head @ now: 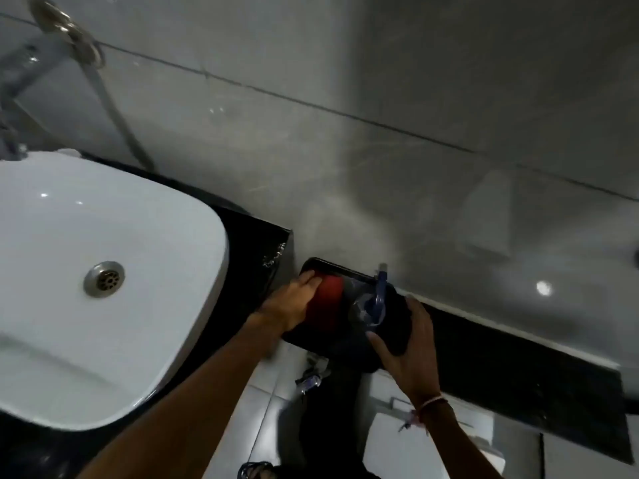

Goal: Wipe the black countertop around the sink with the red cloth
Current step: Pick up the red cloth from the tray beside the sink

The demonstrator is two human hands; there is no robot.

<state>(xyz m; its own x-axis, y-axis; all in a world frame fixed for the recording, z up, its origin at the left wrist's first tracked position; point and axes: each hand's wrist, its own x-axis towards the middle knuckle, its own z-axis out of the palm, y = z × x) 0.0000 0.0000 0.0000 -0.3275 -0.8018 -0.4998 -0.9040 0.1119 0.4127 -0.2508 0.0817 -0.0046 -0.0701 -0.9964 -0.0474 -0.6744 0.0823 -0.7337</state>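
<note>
One red cloth (324, 302) under the left hand (294, 305), grip pressed onto it; right hand (411, 344) grips one black tray (397, 326) beside one sink (103, 271).

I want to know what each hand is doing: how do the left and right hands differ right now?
The left hand rests on the red cloth beside the sink; the right hand touches no cloth and grips the edge of the black tray. The right wrist wears a thread band; the left is bare. Both are on the same tray.
</note>
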